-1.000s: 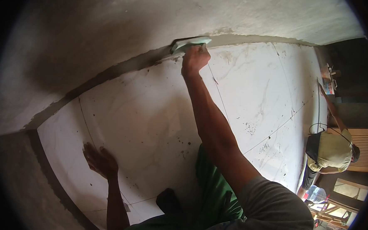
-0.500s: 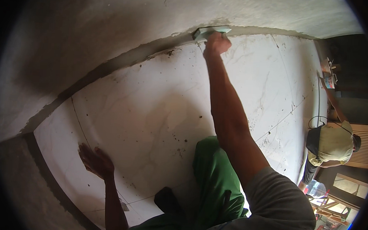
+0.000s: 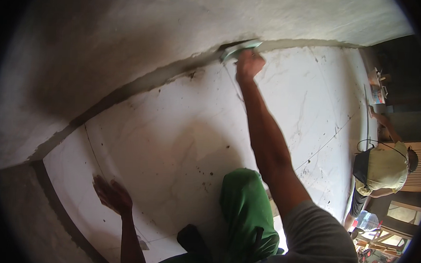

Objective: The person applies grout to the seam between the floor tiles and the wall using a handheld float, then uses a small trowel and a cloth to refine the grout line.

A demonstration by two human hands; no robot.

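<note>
With my right arm stretched far forward, my right hand is closed around a pale green plastering float. The float lies along the mortar strip where the wall meets the floor; it is slightly blurred and looks tilted, with a dark edge on its wall side. My left hand rests with fingers apart on the white marbled tile floor, holding nothing. The float's handle is mostly hidden by my fingers.
Dark crumbs are scattered over the tiles. My green-trousered knee is bent between my arms. At the right, a co-worker bends forward, one arm reaching out. A large clear water bottle and wooden pieces stand behind.
The float has tipped and shifted slightly in my right hand's grip, near the same spot on the strip. My left hand stays put. The view has moved a little.
</note>
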